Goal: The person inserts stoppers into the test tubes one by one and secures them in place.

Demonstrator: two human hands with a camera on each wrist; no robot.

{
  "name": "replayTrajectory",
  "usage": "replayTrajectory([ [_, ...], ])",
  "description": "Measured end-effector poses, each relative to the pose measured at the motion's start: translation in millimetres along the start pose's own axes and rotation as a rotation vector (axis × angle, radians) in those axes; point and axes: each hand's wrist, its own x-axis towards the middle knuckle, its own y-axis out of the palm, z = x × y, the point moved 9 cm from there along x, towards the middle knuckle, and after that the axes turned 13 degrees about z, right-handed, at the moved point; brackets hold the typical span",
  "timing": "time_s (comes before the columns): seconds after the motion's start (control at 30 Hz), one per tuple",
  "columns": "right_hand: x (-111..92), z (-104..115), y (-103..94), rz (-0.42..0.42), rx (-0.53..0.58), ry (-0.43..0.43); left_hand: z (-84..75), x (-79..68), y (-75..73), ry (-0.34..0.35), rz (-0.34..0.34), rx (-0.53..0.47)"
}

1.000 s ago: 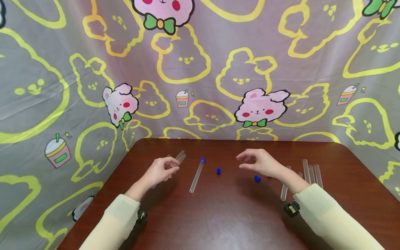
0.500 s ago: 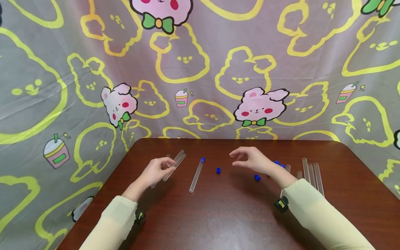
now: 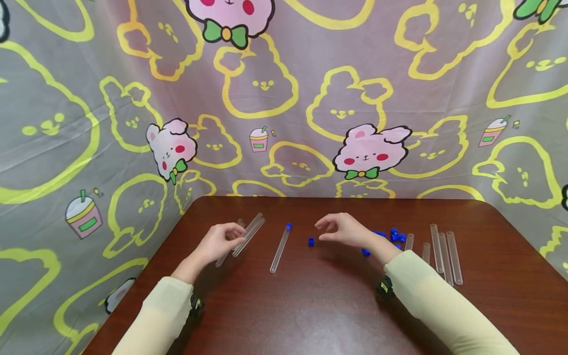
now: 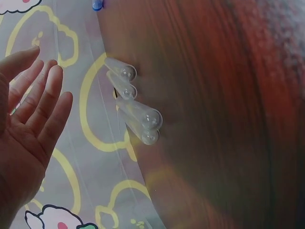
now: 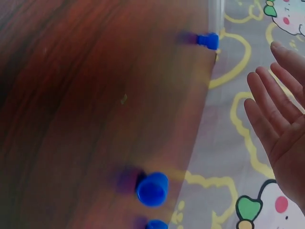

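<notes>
My left hand [image 3: 222, 242] hovers over clear test tubes [image 3: 249, 237] on the left of the table, fingers loosely bent and holding nothing. The left wrist view shows several rounded tube ends [image 4: 150, 118] apart from that hand [image 4: 35, 114]. In mid-table lies a test tube [image 3: 279, 250] with a blue cap [image 3: 289, 227] at its far end. A single blue cap [image 3: 311, 242] sits just left of my right hand [image 3: 343, 230]. This hand is above the table, thumb and fingers parted. In the right wrist view, a blue cap [image 5: 208, 41] is apart from the fingers [image 5: 267, 102].
Several blue caps [image 3: 395, 235] lie scattered beyond the right forearm. More clear tubes [image 3: 445, 259] rest at the right of the brown table [image 3: 301, 305]. A patterned curtain [image 3: 284, 123] stands behind and along the sides.
My right hand has moved left toward the single blue cap, bringing more caps and tubes into view behind it. The left hand has drawn slightly left, off the tubes.
</notes>
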Motion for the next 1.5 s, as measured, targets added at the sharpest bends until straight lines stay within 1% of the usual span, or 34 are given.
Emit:
replayTrajectory([
  [0.23,11,-3,12.8,0.049,0.012,0.021,4.9,1.5,-4.0,-0.019,-0.012,-0.010],
  [0.47,18,-2,22.1,0.081,-0.010,0.010,8.7,4.6,-7.7,-0.031,-0.005,-0.006],
  [0.83,25,-9,30.0,0.099,-0.021,0.038,9.8,12.9,-10.6,-0.038,-0.016,-0.010],
  [1.2,31,-16,37.9,0.122,-0.003,0.041,14.6,17.0,-10.4,-0.028,-0.028,-0.030],
  [1.33,33,-18,42.2,0.143,-0.017,0.065,14.8,20.1,-10.0,-0.018,-0.034,-0.028],
  [1.5,34,-19,45.6,0.157,-0.060,0.086,14.2,24.3,-9.2,0.004,-0.033,-0.024],
])
